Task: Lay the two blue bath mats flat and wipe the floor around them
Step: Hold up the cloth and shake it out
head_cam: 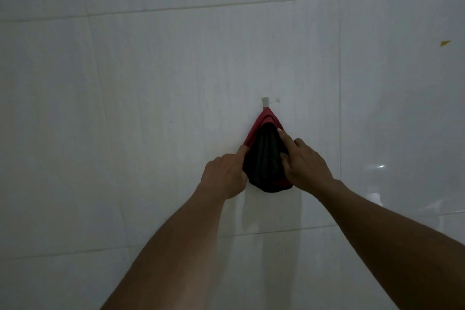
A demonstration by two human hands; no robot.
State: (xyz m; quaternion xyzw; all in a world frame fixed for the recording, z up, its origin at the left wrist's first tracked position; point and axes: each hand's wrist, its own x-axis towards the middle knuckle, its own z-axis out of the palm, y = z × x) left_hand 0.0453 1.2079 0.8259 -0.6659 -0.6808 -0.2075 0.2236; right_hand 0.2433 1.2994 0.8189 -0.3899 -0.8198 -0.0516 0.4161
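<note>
A dark, red-edged cloth bundle (264, 158) hanging from a small pale wall hook (265, 102) is gripped from both sides: the left hand (225, 175) is closed on its left edge, and the right hand (305, 166) is closed on its right side, with one finger stretched up along the red trim. The bundle is held against a wall of large pale glossy tiles (151, 108), which fills the whole view. A small yellow speck (444, 43) is seen far to the right. The two blue bath mats are not in view, nor is any floor, so nothing can be said of how they lie. Whether the cloth is being taken for wiping or hung back cannot be told; on this evidence, neither the laying nor the wiping can be counted as done.
</note>
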